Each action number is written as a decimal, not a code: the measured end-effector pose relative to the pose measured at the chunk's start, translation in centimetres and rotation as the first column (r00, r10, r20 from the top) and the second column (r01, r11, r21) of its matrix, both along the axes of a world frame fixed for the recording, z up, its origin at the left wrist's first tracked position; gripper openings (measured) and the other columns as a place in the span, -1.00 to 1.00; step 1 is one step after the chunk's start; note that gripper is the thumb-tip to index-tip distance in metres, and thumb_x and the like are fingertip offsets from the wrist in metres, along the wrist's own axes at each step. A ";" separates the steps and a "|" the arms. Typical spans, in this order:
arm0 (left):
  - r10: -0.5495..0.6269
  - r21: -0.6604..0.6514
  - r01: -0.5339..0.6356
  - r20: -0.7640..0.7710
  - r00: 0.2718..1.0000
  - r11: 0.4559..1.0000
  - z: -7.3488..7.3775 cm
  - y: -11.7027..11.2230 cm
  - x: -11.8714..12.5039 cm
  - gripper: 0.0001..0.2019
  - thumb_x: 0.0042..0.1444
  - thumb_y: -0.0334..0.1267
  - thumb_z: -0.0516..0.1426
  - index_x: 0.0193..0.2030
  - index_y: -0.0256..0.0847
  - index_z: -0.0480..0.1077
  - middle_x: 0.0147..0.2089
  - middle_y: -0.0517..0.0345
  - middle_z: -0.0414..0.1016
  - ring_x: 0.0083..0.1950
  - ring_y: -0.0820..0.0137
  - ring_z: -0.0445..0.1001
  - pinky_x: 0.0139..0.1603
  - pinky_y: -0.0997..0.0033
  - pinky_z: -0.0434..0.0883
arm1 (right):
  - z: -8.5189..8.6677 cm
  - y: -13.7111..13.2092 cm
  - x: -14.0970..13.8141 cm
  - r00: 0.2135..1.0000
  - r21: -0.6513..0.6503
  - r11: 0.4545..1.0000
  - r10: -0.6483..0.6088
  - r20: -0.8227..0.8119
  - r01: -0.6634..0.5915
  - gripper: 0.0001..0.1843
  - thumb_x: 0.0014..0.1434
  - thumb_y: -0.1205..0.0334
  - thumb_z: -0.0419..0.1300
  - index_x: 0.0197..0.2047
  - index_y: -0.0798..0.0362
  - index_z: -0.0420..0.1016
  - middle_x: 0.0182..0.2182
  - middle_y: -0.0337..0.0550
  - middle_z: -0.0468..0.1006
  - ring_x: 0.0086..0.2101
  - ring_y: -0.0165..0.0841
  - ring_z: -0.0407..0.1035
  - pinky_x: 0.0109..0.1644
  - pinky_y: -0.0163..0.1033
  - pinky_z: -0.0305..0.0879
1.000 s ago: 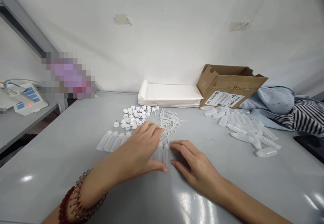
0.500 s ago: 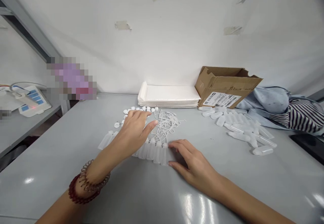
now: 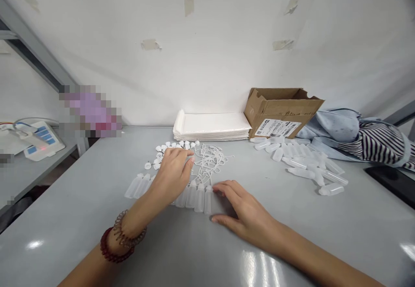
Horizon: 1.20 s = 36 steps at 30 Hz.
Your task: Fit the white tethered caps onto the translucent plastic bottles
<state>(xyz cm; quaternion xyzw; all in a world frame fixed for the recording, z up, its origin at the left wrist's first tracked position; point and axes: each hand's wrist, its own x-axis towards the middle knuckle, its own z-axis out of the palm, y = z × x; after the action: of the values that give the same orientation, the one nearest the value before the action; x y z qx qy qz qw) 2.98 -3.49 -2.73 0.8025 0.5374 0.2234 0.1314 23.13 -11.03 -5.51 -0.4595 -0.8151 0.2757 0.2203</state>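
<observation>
A row of small translucent squeeze bottles lies side by side on the grey table. My right hand is at the row's right end, thumb and fingers apart, fingertips close to the last bottle; I cannot tell whether they touch it. Across the row reaches my left hand, its thumb separated from the index finger and nothing visible between them. It hovers by a tangle of thin white plastic strings and several small white caps. My left forearm hides part of the row.
More loose bottles are scattered at right, before a cardboard box. White padded envelopes are stacked against the wall. Blue and striped cloth and a dark phone-like object lie far right. A white device stands on the left-hand table.
The view has shifted slightly. My left thumb and index finger are closer together. My right thumb has drawn down and away from the last bottle.
</observation>
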 end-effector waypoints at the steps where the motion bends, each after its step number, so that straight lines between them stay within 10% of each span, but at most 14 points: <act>1: -0.014 0.007 0.014 -0.005 1.000 1.000 -0.1 0.0 0.1 -0.69 0.27 -0.23 -0.13 -0.06 -0.28 0.37 -0.03 -0.05 0.44 0.11 0.11 0.24 0.05 0.02 0.30 | 0.0 0.0 0.0 1.000 0.003 1.000 0.001 0.002 -0.001 -0.52 0.15 0.23 0.24 0.10 0.09 0.23 0.01 0.00 0.38 0.01 -0.20 0.28 0.06 -0.04 0.34; 21: -0.037 0.152 0.046 -0.063 0.997 0.987 -1.1 2.3 0.9 -0.73 0.20 -0.31 -0.06 -0.27 -0.26 0.46 -0.23 -0.02 0.53 -0.06 0.13 0.38 -0.13 0.19 0.36 | 1.3 1.1 3.2 0.995 0.184 0.980 -0.089 0.042 0.080 -0.56 0.19 0.22 0.17 0.11 0.07 0.21 0.00 0.05 0.39 -0.02 -0.20 0.35 0.02 -0.05 0.38; 29: -0.346 0.030 0.360 -0.204 0.916 0.933 0.4 8.6 5.8 -0.79 0.09 -0.35 0.07 -0.24 -0.27 0.53 -0.22 -0.01 0.55 -0.16 0.25 0.46 -0.15 0.31 0.32 | 3.0 3.4 7.6 0.940 0.487 0.843 -0.320 0.115 0.227 -0.68 0.21 0.15 0.12 0.00 0.11 0.35 -0.10 0.06 0.44 -0.08 -0.13 0.37 -0.06 -0.04 0.36; 36: -0.467 -0.110 0.457 -0.324 0.823 0.883 1.0 9.7 8.3 -0.82 -0.02 -0.45 0.09 -0.42 -0.29 0.54 -0.45 0.03 0.53 -0.42 0.34 0.44 -0.38 0.39 0.25 | 2.0 5.9 11.4 0.712 0.590 0.719 -0.626 0.319 0.368 -0.69 0.22 0.24 0.05 0.01 0.15 0.38 -0.11 0.13 0.48 -0.07 0.01 0.34 -0.15 0.01 0.30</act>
<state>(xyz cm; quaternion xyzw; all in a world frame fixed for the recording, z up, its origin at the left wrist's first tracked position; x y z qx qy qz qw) 11.24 6.21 -1.75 0.9330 0.3447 0.0351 0.0976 34.54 -5.15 -3.52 -0.6523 -0.7236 -0.1385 0.1784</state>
